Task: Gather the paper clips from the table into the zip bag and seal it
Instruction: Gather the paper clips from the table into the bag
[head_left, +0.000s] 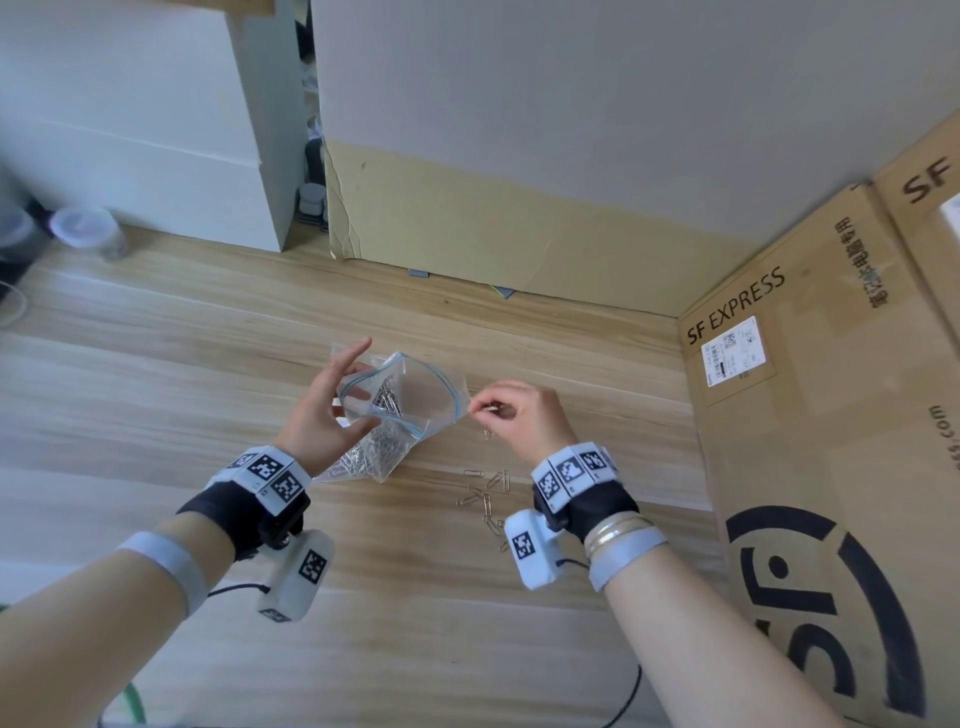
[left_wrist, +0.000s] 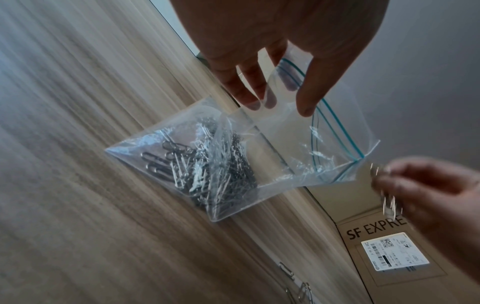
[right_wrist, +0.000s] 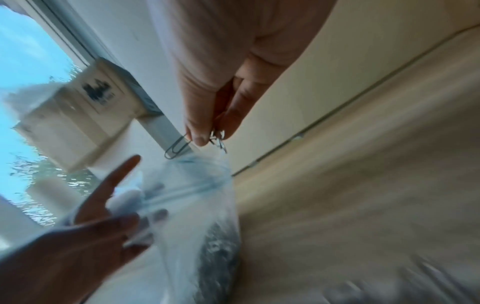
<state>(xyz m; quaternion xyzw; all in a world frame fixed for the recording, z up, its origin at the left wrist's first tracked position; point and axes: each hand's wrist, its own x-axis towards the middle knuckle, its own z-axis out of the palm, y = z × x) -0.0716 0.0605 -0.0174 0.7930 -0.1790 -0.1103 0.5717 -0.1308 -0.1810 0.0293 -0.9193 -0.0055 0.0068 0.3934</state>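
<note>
A clear zip bag (head_left: 410, 400) (left_wrist: 280, 148) (right_wrist: 192, 197) with a blue zip line is held up over the wooden table (head_left: 156, 395), its mouth gaping open. A heap of silver paper clips (head_left: 371, 449) (left_wrist: 202, 166) fills its bottom. My left hand (head_left: 332, 410) (left_wrist: 275, 82) pinches the left side of the mouth, thumb outside and fingers inside. Just at the right corner of the mouth, my right hand (head_left: 511, 413) (right_wrist: 207, 131) (left_wrist: 426, 189) pinches a few paper clips (right_wrist: 179, 146). Several loose clips (head_left: 485, 499) (left_wrist: 296, 283) lie on the table below my right wrist.
A large SF EXPRESS cardboard box (head_left: 810, 415) stands close on the right. A cardboard sheet (head_left: 498, 244) leans on the back wall, a white box (head_left: 156, 130) stands back left with plastic jars (head_left: 88, 228) beside it.
</note>
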